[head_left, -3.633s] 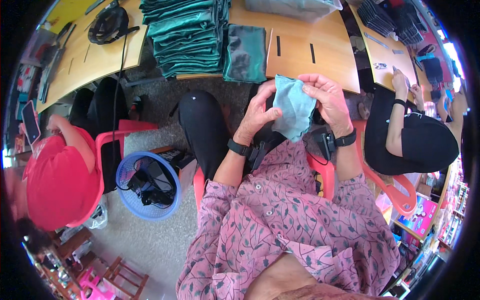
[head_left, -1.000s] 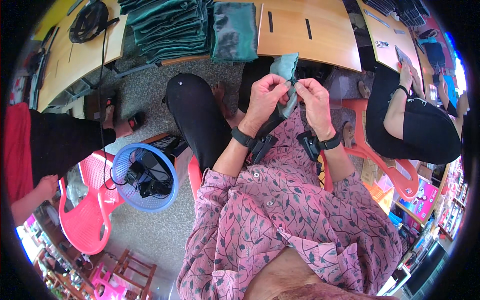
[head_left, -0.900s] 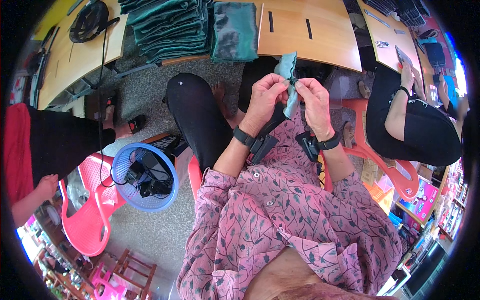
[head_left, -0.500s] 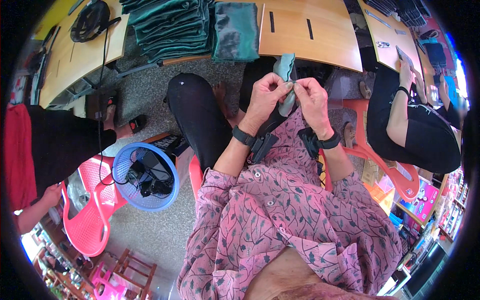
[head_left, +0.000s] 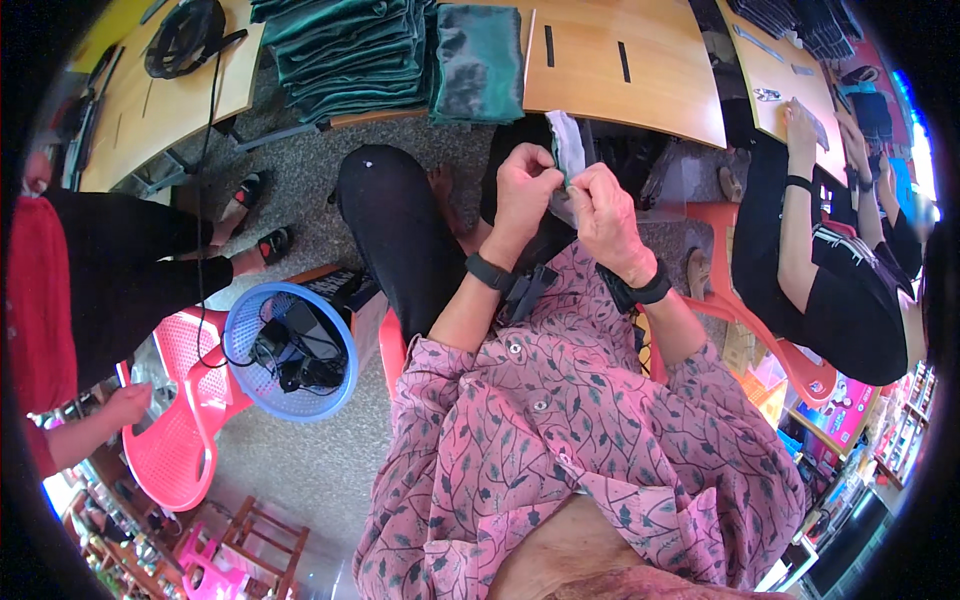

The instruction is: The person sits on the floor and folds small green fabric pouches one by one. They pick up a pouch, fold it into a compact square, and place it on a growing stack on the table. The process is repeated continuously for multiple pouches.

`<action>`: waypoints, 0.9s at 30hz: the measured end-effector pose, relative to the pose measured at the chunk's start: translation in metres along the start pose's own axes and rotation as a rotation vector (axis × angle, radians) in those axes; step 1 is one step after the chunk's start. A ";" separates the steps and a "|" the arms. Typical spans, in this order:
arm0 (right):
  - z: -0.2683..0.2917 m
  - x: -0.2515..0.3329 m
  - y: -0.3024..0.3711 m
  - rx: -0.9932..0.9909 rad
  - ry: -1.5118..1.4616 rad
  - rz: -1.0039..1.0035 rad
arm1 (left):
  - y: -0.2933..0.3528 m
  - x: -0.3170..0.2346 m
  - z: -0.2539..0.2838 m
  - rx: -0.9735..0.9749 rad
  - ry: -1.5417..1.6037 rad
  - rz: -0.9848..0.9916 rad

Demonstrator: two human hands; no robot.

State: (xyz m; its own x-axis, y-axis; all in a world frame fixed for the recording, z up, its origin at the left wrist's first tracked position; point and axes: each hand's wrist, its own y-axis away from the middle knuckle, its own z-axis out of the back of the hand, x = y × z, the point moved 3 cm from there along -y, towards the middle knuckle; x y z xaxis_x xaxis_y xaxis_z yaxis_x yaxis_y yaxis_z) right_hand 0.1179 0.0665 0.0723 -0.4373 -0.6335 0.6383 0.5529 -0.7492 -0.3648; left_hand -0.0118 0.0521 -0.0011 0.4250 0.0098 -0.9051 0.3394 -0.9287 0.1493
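Note:
In front of me, above my lap, both hands pinch a narrow folded strip of cloth (head_left: 567, 142), whitish on its broad face with green along one edge. My left hand (head_left: 525, 195) grips its left edge with the fingers bent in. My right hand (head_left: 607, 217), back turned up, is closed on it just to the right, the fingertips of both hands nearly meeting. One end of the strip sticks up beyond the fingers; a small part shows below them, and the rest is hidden. Beyond my hands, a folded green cloth (head_left: 477, 65) lies at the table's edge.
A tall stack of green cloths (head_left: 345, 60) stands on the wooden table (head_left: 660, 85). A blue basket (head_left: 343, 385) of black devices sits left on a pink chair (head_left: 170, 455). A black cable (head_left: 204, 200) hangs nearby. People are at the left and right, one on an orange chair (head_left: 720, 215).
The cloth strip has turned from its green face to its whitish one. My right hand has rolled over, back upward. The person at left has shifted, their hand now off the chair's edge.

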 end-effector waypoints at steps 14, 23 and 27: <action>-0.005 0.002 0.008 0.001 -0.038 -0.032 | -0.005 -0.008 0.006 0.101 -0.572 -0.118; -0.006 -0.004 0.003 -0.185 -0.347 -0.356 | 0.005 -0.013 -0.006 -0.079 -0.276 -0.200; -0.005 -0.006 0.003 -0.179 -0.284 -0.314 | 0.009 -0.011 -0.010 -0.115 -0.244 -0.231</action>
State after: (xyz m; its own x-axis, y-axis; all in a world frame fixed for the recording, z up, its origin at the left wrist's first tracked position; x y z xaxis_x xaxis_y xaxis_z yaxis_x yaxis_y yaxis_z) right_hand 0.1188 0.0670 0.0633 -0.3389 -0.3110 0.8879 0.2822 -0.9339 -0.2194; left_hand -0.0052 0.0478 0.0145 0.1176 0.1127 -0.9866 0.5012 -0.8645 -0.0390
